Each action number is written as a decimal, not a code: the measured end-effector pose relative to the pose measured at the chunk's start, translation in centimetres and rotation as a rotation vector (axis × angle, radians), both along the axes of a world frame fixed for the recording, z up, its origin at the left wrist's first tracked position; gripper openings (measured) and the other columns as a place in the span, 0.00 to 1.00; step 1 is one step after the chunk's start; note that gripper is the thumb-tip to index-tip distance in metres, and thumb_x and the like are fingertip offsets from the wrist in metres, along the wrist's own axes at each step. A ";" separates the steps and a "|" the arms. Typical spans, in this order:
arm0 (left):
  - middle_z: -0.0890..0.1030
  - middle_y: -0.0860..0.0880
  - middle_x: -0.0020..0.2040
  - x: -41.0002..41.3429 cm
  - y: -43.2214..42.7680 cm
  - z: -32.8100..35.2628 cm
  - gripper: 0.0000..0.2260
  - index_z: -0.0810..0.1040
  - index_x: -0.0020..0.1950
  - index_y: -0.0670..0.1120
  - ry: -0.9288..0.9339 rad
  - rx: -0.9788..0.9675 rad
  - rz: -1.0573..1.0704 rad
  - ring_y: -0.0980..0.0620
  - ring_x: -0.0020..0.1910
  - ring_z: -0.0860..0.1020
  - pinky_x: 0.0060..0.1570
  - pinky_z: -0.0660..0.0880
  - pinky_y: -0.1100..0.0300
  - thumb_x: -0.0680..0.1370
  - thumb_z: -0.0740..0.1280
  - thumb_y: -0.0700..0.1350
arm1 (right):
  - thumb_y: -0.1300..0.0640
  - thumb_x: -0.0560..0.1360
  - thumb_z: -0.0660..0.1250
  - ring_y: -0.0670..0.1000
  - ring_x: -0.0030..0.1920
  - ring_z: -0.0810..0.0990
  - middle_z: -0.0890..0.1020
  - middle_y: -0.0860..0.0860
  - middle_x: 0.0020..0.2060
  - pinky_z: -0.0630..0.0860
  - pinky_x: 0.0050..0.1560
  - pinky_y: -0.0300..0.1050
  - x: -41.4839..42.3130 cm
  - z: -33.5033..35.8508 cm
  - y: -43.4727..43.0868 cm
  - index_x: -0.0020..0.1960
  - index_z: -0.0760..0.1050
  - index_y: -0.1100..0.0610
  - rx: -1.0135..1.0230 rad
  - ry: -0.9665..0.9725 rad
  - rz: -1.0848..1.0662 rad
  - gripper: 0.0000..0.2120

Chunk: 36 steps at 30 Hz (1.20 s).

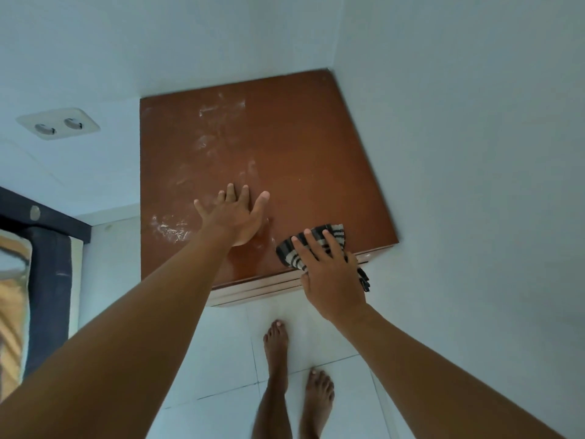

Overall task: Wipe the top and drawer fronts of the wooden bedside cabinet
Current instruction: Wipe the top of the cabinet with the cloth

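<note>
The wooden bedside cabinet (304, 147) stands in a corner, its brown top showing white dusty smears on the left half. My left hand (235, 217) lies flat on the top near the front, fingers spread, holding nothing. My right hand (329, 277) presses a black-and-grey striped cloth (316, 242) onto the front right edge of the top, part of the cloth hanging over the edge. Only a thin strip of the drawer fronts (253, 291) shows below the top.
White walls close in behind and to the right of the cabinet. A double wall socket (58, 125) sits on the left wall. A dark bed frame with a mattress (41, 280) is at far left. My bare feet (294, 369) stand on white floor tiles.
</note>
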<state>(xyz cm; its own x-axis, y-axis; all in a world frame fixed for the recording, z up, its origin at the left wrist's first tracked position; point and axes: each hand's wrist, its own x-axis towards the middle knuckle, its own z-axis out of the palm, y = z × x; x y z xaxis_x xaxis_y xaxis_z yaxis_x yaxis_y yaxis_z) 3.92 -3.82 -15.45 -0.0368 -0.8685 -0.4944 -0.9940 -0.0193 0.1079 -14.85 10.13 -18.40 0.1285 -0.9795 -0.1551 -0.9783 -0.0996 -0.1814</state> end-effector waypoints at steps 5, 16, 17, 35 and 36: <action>0.45 0.47 0.85 1.5 2.4 1.7 0.42 0.47 0.84 0.54 0.072 0.008 0.060 0.45 0.83 0.44 0.74 0.36 0.28 0.75 0.33 0.74 | 0.53 0.74 0.70 0.60 0.61 0.77 0.81 0.51 0.66 0.81 0.50 0.57 -0.7 1.9 2.3 0.69 0.76 0.51 0.008 -0.021 0.023 0.23; 0.44 0.49 0.85 6.7 0.8 7.4 0.42 0.47 0.84 0.57 0.008 0.012 0.157 0.43 0.83 0.42 0.74 0.36 0.28 0.73 0.33 0.75 | 0.57 0.77 0.61 0.57 0.42 0.80 0.84 0.55 0.46 0.73 0.38 0.45 -0.5 9.9 -3.4 0.68 0.75 0.48 0.254 -0.452 -0.097 0.19; 0.44 0.49 0.85 7.1 0.2 7.6 0.41 0.47 0.84 0.57 0.011 0.017 0.164 0.43 0.83 0.42 0.74 0.36 0.28 0.75 0.34 0.74 | 0.57 0.77 0.61 0.57 0.41 0.80 0.84 0.55 0.46 0.71 0.38 0.44 0.1 10.5 -5.5 0.68 0.75 0.47 0.232 -0.449 -0.087 0.20; 0.40 0.47 0.84 15.2 -17.1 -0.2 0.36 0.43 0.84 0.56 0.066 0.034 -0.022 0.42 0.83 0.40 0.78 0.42 0.35 0.79 0.38 0.71 | 0.50 0.80 0.57 0.61 0.71 0.68 0.73 0.52 0.73 0.65 0.67 0.62 14.0 4.3 -42.9 0.77 0.65 0.48 -0.026 -0.153 -0.064 0.25; 0.40 0.46 0.84 15.2 -17.3 -0.7 0.36 0.43 0.84 0.55 0.078 0.025 -0.029 0.42 0.83 0.39 0.79 0.43 0.36 0.79 0.38 0.70 | 0.48 0.81 0.56 0.60 0.75 0.64 0.69 0.51 0.76 0.62 0.70 0.63 14.2 3.2 -43.5 0.79 0.62 0.47 0.017 -0.111 -0.038 0.26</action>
